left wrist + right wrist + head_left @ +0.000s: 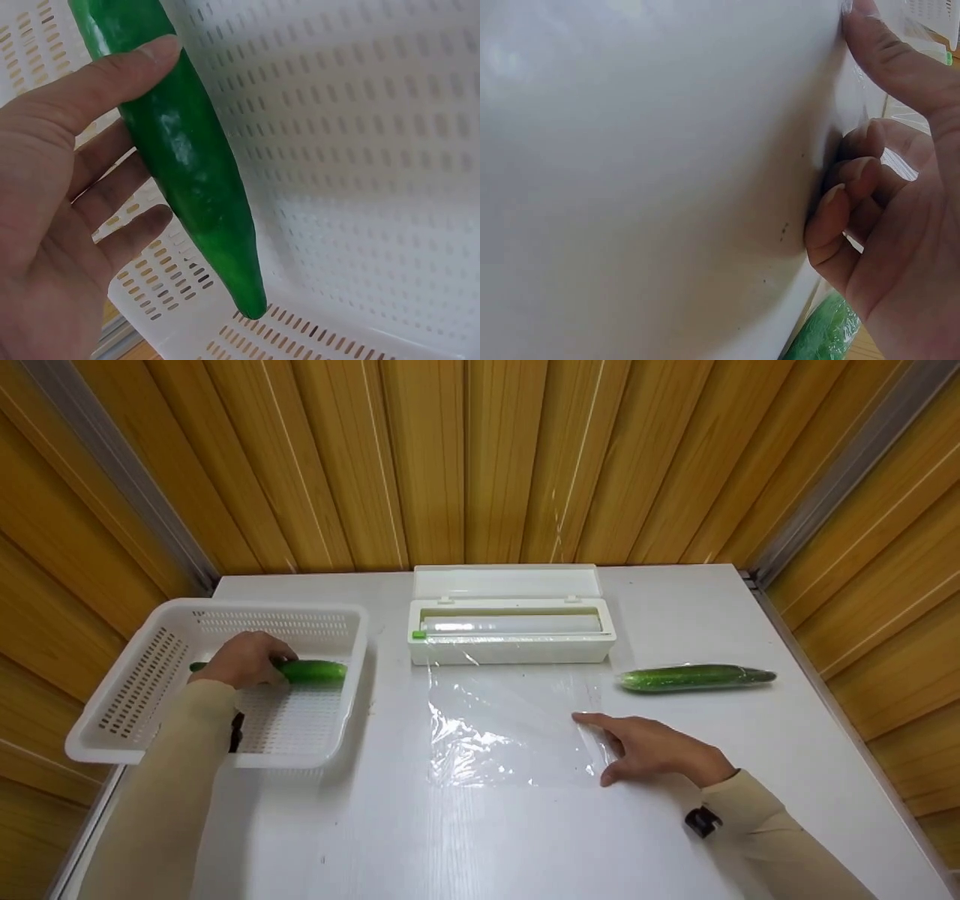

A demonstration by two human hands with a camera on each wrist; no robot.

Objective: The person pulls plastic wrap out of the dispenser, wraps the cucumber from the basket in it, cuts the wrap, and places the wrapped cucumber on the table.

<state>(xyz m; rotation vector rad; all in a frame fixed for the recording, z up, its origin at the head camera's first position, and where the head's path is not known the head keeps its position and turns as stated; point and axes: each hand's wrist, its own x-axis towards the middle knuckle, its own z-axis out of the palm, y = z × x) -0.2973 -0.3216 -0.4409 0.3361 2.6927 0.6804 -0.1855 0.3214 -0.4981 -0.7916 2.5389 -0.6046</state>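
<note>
My left hand (247, 660) is inside the white perforated basket (120, 690) and grips a bare green cucumber (315, 671). In the left wrist view the thumb (127, 71) lies over the cucumber (187, 172) and the fingers curl beneath it, above the basket floor (360, 150). My right hand (641, 746) rests on the right edge of a sheet of clear cling film (502, 720) spread on the white table (525, 840), index finger stretched out. In the right wrist view its other fingers (855, 180) are loosely curled, tips on the table (645, 150).
A white cling film dispenser box (510, 649) stands open behind the sheet, with the roll showing. A film-wrapped cucumber (694, 677) lies to the right of it, beyond my right hand. Wooden slat walls close in the table on three sides.
</note>
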